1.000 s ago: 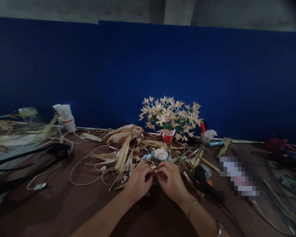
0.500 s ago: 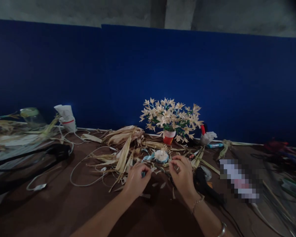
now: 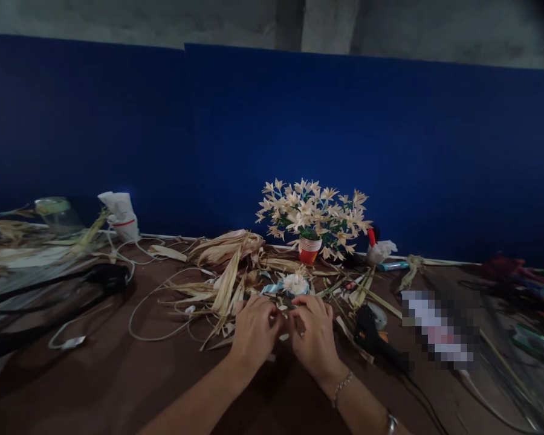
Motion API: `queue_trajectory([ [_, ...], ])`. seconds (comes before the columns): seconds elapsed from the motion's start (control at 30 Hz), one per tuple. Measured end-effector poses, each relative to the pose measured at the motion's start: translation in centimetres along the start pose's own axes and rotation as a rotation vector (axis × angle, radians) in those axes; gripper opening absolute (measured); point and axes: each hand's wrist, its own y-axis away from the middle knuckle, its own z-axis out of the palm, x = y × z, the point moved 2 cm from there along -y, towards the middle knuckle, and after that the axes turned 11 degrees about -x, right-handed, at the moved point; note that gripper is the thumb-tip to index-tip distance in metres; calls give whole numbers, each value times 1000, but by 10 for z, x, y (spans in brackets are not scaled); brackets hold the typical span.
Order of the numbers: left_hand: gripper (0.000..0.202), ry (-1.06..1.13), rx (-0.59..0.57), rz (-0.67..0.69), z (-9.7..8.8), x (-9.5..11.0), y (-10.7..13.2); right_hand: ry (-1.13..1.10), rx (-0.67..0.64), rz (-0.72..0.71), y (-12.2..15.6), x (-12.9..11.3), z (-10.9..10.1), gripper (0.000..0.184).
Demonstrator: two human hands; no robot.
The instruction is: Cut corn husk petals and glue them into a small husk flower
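My left hand (image 3: 254,327) is closed in a pinch low over the brown table, its fingertips turned toward the other hand. Close beside it, my right hand (image 3: 314,333) also pinches, with a bracelet on the wrist. Whatever lies between the fingers is too small and hidden to name. Just beyond the fingertips is a cluster of pale husk petals (image 3: 295,283) on a round blue base. Dried corn husks (image 3: 229,272) spread to the left of it. Behind stands an orange-red cup (image 3: 308,251) holding a bunch of pale husk flowers (image 3: 310,208).
A black glue gun (image 3: 376,338) lies right of my right hand, its cord running toward me. A white cable (image 3: 138,329) loops on the left, near black straps (image 3: 104,278). A glass jar (image 3: 58,214) and a white paper-wrapped bundle (image 3: 123,217) stand at the back left.
My right hand has moved left, close to my left hand, and its fingers have drawn into a pinch. My left hand has shifted slightly right.
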Motion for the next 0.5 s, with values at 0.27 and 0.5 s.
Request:
queue_trajectory([
  [0.27,16,167,-20,188,-2,-9,-4,-15,-38,11,-3,10,-4,13],
  [0.5,13,201,5,148,6,-14,-5,7,-149,-24,-6,0,-8,24],
])
